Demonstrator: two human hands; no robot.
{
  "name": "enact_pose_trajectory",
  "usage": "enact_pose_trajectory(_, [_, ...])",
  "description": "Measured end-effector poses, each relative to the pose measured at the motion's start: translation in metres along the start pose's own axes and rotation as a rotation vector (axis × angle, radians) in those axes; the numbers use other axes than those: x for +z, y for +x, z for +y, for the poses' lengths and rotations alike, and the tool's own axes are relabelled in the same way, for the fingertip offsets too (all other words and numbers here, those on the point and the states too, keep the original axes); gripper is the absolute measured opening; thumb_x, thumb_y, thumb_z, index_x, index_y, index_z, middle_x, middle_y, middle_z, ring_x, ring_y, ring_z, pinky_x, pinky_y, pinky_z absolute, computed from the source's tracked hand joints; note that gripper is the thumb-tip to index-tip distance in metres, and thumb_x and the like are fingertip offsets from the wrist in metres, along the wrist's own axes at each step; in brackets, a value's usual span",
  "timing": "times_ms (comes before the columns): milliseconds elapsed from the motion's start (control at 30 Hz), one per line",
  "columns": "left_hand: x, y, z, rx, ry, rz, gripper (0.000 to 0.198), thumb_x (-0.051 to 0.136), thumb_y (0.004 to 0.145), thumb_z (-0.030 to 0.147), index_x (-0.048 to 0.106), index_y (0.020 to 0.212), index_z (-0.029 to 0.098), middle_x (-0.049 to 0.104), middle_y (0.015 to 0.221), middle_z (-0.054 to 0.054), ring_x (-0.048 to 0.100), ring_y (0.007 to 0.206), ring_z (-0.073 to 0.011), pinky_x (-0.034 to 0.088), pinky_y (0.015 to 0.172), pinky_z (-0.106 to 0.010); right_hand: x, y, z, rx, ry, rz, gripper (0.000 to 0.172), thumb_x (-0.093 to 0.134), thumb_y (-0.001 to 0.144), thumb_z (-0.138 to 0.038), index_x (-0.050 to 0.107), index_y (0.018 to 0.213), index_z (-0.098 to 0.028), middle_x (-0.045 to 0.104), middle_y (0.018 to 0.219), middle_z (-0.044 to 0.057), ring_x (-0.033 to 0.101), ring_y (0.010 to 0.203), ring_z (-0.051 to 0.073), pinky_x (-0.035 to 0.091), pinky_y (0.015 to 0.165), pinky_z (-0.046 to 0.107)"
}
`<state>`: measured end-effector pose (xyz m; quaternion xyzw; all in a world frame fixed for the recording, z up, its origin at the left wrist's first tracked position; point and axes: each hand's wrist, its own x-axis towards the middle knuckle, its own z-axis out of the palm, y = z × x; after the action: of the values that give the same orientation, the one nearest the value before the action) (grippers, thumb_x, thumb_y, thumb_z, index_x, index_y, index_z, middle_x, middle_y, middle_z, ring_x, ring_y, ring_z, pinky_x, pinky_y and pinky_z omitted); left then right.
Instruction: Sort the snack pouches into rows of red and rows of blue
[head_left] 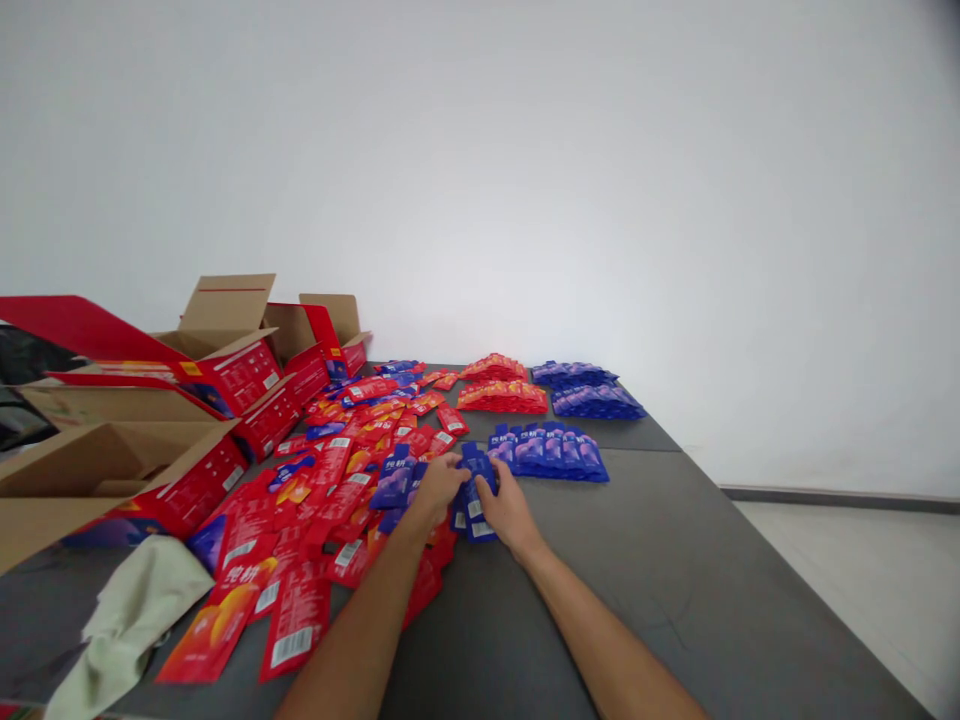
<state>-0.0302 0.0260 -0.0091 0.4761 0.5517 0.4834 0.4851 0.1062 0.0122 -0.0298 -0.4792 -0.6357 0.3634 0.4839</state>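
Observation:
Both hands are together near the middle of the dark table, closed on blue pouches whose barcodes show at the lower end. My left hand pinches them from the left, and my right hand grips their right edge. How many pouches are held I cannot tell. Just behind my right hand lies a neat overlapping row of blue pouches. To the left of my left hand, a loose blue pouch rests on a wide heap of mixed red pouches and blue ones.
Stacked red pouches and stacked blue pouches stand at the back of the table. Open red cartons line the left side, flaps out. A pale cloth lies front left. A white wall rises behind.

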Motion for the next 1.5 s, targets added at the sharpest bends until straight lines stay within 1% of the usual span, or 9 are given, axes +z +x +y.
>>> enact_pose_trajectory(233, [0.001, -0.001, -0.008, 0.111, 0.149, 0.152, 0.019, 0.058, 0.073, 0.007, 0.062, 0.090, 0.015, 0.069, 0.082, -0.003, 0.065, 0.073, -0.0138, 0.050, 0.064, -0.023, 0.011, -0.027, -0.016, -0.152, -0.305, 0.044, 0.071, 0.057, 0.082, -0.033, 0.032, 0.146, -0.013, 0.038, 0.144, 0.019, 0.037, 0.134, 0.029, 0.034, 0.110, 0.044])
enact_pose_trajectory(333, [-0.002, 0.004, -0.020, 0.101, 0.243, 0.208, 0.018, 0.061, 0.073, 0.008, 0.061, 0.089, 0.015, 0.069, 0.083, -0.003, 0.065, 0.076, -0.0138, 0.049, 0.066, -0.022, 0.013, -0.037, -0.019, -0.131, -0.439, -0.006, 0.079, 0.068, 0.073, -0.036, 0.038, 0.144, -0.017, 0.031, 0.148, 0.019, 0.035, 0.133, 0.038, 0.034, 0.107, 0.051])
enact_pose_trajectory(467, [-0.005, 0.011, -0.033, 0.068, 0.374, 0.270, 0.016, 0.064, 0.073, 0.014, 0.061, 0.089, 0.015, 0.068, 0.082, -0.003, 0.064, 0.076, -0.0143, 0.047, 0.068, -0.024, 0.012, -0.037, -0.016, -0.115, -0.515, -0.039, 0.069, 0.071, 0.070, -0.039, 0.052, 0.133, -0.018, 0.043, 0.139, 0.018, 0.044, 0.124, 0.038, 0.038, 0.102, 0.049])
enact_pose_trajectory(700, [-0.008, 0.008, -0.024, 0.136, 0.396, 0.238, 0.024, 0.055, 0.083, 0.039, 0.064, 0.083, 0.016, 0.068, 0.081, -0.004, 0.063, 0.075, -0.0158, 0.043, 0.068, -0.025, 0.008, -0.026, -0.021, -0.057, -0.408, -0.042, 0.025, 0.048, 0.090, -0.033, 0.065, 0.103, -0.020, 0.069, 0.097, 0.010, 0.064, 0.088, 0.024, 0.044, 0.079, 0.030])
enact_pose_trajectory(833, [-0.006, 0.005, -0.016, 0.127, 0.411, 0.212, 0.044, 0.043, 0.089, 0.052, 0.064, 0.075, 0.017, 0.067, 0.074, -0.004, 0.061, 0.070, -0.0167, 0.041, 0.063, -0.025, 0.006, -0.025, -0.020, -0.022, -0.383, -0.010, 0.027, 0.041, 0.095, -0.033, 0.065, 0.100, -0.022, 0.070, 0.089, 0.008, 0.064, 0.077, 0.021, 0.039, 0.069, 0.027])
enact_pose_trajectory(1000, [-0.006, 0.000, -0.008, 0.093, 0.433, 0.192, 0.047, 0.034, 0.093, 0.046, 0.066, 0.073, 0.018, 0.069, 0.076, -0.005, 0.063, 0.076, -0.0185, 0.042, 0.067, -0.026, -0.003, -0.019, -0.018, -0.103, -0.406, 0.042, 0.037, 0.035, 0.098, -0.033, 0.064, 0.079, -0.021, 0.067, 0.077, 0.005, 0.059, 0.074, 0.019, 0.036, 0.071, 0.026])
enact_pose_trajectory(1200, [-0.001, -0.010, 0.001, 0.134, 0.559, 0.159, 0.032, 0.044, 0.089, 0.030, 0.067, 0.071, 0.017, 0.068, 0.072, -0.005, 0.061, 0.069, -0.0167, 0.040, 0.064, -0.026, -0.017, -0.009, -0.015, -0.085, -0.258, 0.180, 0.037, 0.039, 0.095, -0.038, 0.068, 0.080, -0.020, 0.066, 0.085, 0.004, 0.056, 0.084, 0.018, 0.038, 0.079, 0.026])
enact_pose_trajectory(1400, [0.011, -0.016, 0.001, 0.340, 0.739, 0.341, 0.019, 0.058, 0.081, 0.029, 0.069, 0.074, 0.016, 0.069, 0.097, -0.012, 0.058, 0.107, -0.0251, 0.040, 0.097, -0.037, -0.017, -0.007, -0.011, 0.055, 0.039, 0.214, 0.041, 0.049, 0.087, -0.052, 0.071, 0.084, -0.017, 0.064, 0.073, 0.000, 0.052, 0.063, 0.015, 0.040, 0.060, 0.023])
enact_pose_trajectory(1500, [0.022, -0.019, -0.001, 0.278, 0.550, 0.223, 0.014, 0.060, 0.080, 0.029, 0.066, 0.079, 0.016, 0.069, 0.089, -0.009, 0.063, 0.093, -0.0223, 0.047, 0.089, -0.038, -0.016, -0.006, -0.006, 0.140, 0.154, 0.211, 0.046, 0.050, 0.085, -0.057, 0.070, 0.087, -0.015, 0.060, 0.066, -0.002, 0.048, 0.053, 0.012, 0.037, 0.051, 0.022])
